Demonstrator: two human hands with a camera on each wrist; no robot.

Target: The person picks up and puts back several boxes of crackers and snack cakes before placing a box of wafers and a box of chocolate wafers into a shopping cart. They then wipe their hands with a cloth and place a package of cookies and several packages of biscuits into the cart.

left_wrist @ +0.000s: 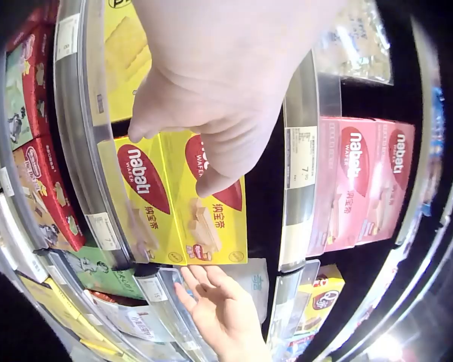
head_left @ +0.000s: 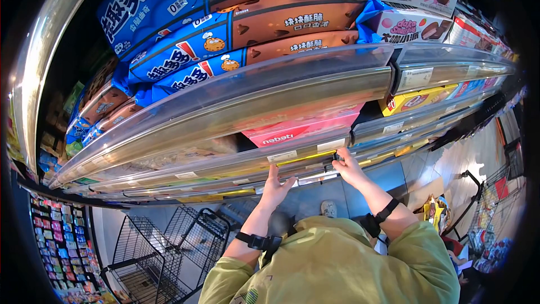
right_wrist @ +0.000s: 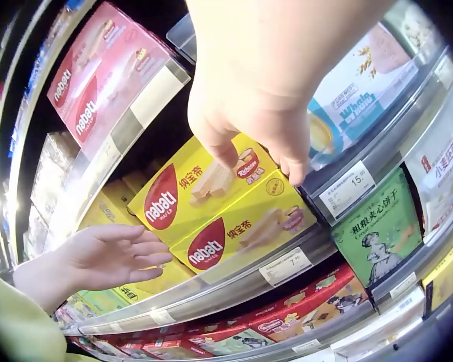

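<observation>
At mid shelf, behind the clear plastic price rail (right_wrist: 219, 286), my right hand (right_wrist: 260, 113) rests loose fingers (right_wrist: 225, 151) on the upper yellow cardboard nabati wafer box (right_wrist: 196, 188) — no grip yet. Left hand (right_wrist: 106, 256) flat, empty, nearby. Best: hook its top edge, lift over rail.

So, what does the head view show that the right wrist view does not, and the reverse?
Only the head view: blue cookie packs above and a wire cart below. Only the right wrist view: yellow nabati boxes under the fingers, and a green biscuit box. Both: the left hand, the right hand and pink nabati boxes.
</observation>
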